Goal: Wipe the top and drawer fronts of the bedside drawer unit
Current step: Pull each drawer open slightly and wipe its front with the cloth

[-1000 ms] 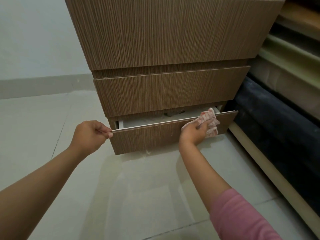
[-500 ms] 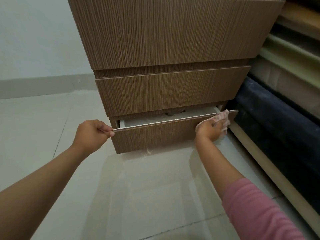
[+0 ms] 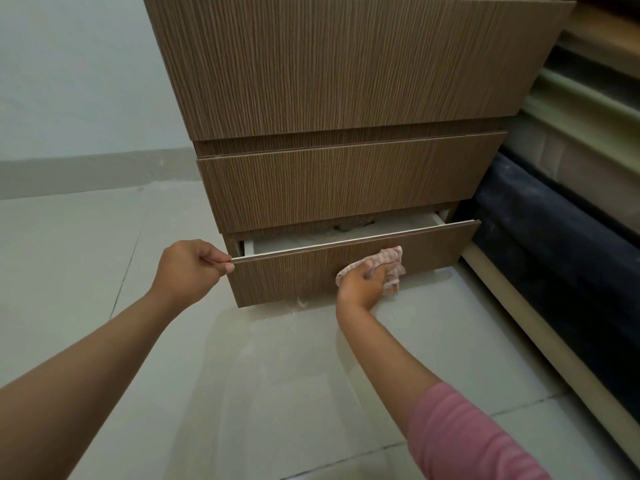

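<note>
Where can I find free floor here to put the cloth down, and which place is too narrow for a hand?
Bare tiled floor lies between the two forearms, below the bottom drawer, and left of the left hand toward the wall. Crowded: the right hand with the cloth, and the strip beside the bed base.

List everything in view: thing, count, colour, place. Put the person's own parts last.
drawer unit: one, brown woodgrain, centre, on the floor
bottom drawer: one, brown front, white inside, pulled partly open
middle drawer: one, brown, closed
cloth: one, pink and white checked, against the bottom drawer's front
floor: pale tiles
wall: pale, left
stacked mattresses: several, beige, greenish and dark, right
left hand: pinches the bottom drawer's top left corner
right hand: grips the cloth
sleeve: pink, right arm
</note>
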Demonstrator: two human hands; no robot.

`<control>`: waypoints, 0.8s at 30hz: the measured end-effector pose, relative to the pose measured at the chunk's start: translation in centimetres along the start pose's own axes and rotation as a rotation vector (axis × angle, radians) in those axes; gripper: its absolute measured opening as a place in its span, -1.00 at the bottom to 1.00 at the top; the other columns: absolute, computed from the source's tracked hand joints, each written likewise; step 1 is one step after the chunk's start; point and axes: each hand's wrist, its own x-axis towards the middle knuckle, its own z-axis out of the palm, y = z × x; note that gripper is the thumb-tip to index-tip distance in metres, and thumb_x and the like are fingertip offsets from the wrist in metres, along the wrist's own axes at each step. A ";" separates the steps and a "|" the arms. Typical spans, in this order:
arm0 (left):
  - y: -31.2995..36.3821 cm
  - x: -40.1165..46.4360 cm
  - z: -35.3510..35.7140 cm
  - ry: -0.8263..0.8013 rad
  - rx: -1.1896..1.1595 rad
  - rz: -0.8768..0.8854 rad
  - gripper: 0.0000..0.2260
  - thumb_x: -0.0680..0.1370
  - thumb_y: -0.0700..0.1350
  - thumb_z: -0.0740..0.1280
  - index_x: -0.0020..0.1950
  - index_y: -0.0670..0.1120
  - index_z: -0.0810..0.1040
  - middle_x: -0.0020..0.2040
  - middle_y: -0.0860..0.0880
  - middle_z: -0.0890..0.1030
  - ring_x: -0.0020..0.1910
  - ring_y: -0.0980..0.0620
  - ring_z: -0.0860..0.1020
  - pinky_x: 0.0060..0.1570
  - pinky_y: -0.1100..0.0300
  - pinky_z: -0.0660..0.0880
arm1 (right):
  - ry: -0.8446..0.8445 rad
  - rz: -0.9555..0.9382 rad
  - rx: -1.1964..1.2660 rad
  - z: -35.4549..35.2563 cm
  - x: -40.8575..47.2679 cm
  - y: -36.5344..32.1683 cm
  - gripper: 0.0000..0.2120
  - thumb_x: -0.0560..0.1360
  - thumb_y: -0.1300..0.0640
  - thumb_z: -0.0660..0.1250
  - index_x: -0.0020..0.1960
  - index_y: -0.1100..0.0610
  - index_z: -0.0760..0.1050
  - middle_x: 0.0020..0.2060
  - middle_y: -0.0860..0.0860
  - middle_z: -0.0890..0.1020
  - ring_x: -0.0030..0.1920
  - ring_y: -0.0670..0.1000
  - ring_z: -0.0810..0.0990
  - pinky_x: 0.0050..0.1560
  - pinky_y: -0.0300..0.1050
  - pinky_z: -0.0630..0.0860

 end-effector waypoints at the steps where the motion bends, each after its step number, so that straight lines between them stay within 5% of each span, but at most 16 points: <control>1: -0.1 0.0 0.0 -0.002 -0.002 0.004 -0.93 0.39 -0.21 0.50 -0.16 -0.15 0.67 -0.31 0.00 0.61 -0.28 0.08 0.54 -0.28 0.34 0.37 | 0.010 0.031 -0.004 -0.1 0.0 -0.2 -0.50 0.63 0.05 0.07 0.54 0.04 0.05 0.46 0.13 0.29 0.39 0.18 0.36 0.30 -0.11 0.32; 5: 0.0 0.0 -0.1 -0.008 0.002 0.028 -0.93 0.40 -0.21 0.49 -0.14 -0.15 0.67 -0.31 0.02 0.59 -0.28 0.11 0.53 -0.29 0.36 0.36 | 0.083 0.033 0.022 0.0 1.0 -2.4 -0.50 0.63 0.12 0.05 0.54 0.01 0.03 0.50 0.11 0.20 0.45 0.15 0.27 0.33 -0.17 0.24; 11: -0.1 0.0 -0.2 -0.009 0.014 0.037 -0.92 0.40 -0.20 0.49 -0.13 -0.15 0.67 -0.31 0.00 0.59 -0.30 0.12 0.53 -0.31 0.37 0.35 | 0.052 -0.190 -0.031 2.1 -1.7 -2.0 -0.43 0.62 0.13 0.05 0.54 -0.03 -0.11 0.54 0.12 -0.02 0.53 0.18 0.05 0.46 0.07 0.20; 15: -0.2 0.1 -0.2 -0.019 0.007 0.047 -0.91 0.40 -0.20 0.49 -0.12 -0.16 0.67 -0.29 -0.02 0.60 -0.29 0.13 0.53 -0.29 0.37 0.36 | -0.053 -0.204 -0.078 3.3 -5.2 0.4 -0.42 0.62 0.18 0.06 0.54 0.07 -0.14 0.54 0.10 -0.13 0.54 0.09 -0.13 0.40 -0.24 0.09; 19: -0.2 0.2 -0.2 -0.030 0.008 0.053 -0.91 0.40 -0.20 0.48 -0.11 -0.16 0.68 -0.30 0.00 0.59 -0.31 0.15 0.52 -0.31 0.39 0.34 | -0.108 -0.167 -0.129 3.3 -5.7 3.5 -0.38 0.57 0.03 0.07 0.53 -0.07 -0.17 0.54 0.13 -0.01 0.51 0.23 0.10 0.38 0.08 0.33; 24: -0.4 0.4 -0.3 -0.044 -0.002 0.045 -0.91 0.40 -0.19 0.49 -0.12 -0.14 0.68 -0.31 0.05 0.59 -0.31 0.18 0.53 -0.31 0.41 0.33 | -0.008 -0.102 -0.054 3.1 -3.1 2.5 -0.37 0.48 -0.09 0.00 0.52 -0.12 -0.09 0.51 0.12 0.18 0.48 0.23 0.20 0.39 0.09 0.33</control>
